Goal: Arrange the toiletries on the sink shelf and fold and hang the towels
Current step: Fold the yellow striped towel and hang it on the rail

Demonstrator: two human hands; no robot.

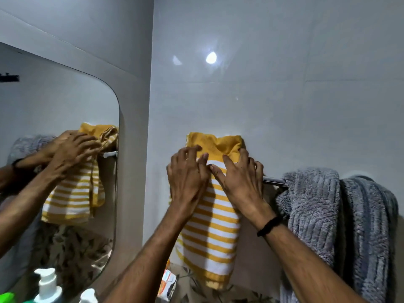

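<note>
A yellow-and-white striped towel [213, 224] hangs folded over a chrome rail [274, 181] on the white wall, its plain yellow end bunched up above the rail. My left hand [188, 178] rests on the towel's upper left, fingers spread and bent, fingertips on the yellow band. My right hand [238, 180] presses on the upper right, thumb pointing left, and its outer fingers reach the towel's right edge at the rail. A grey fluffy towel [336, 219] is draped over the same rail further right.
A rounded mirror [65, 106] on the left wall reflects my hands and both towels. White pump bottles [47, 287] stand at the bottom left beside a green cap [6, 298]. An orange-and-white packet [167, 283] lies below the striped towel on a leaf-patterned surface [196, 289].
</note>
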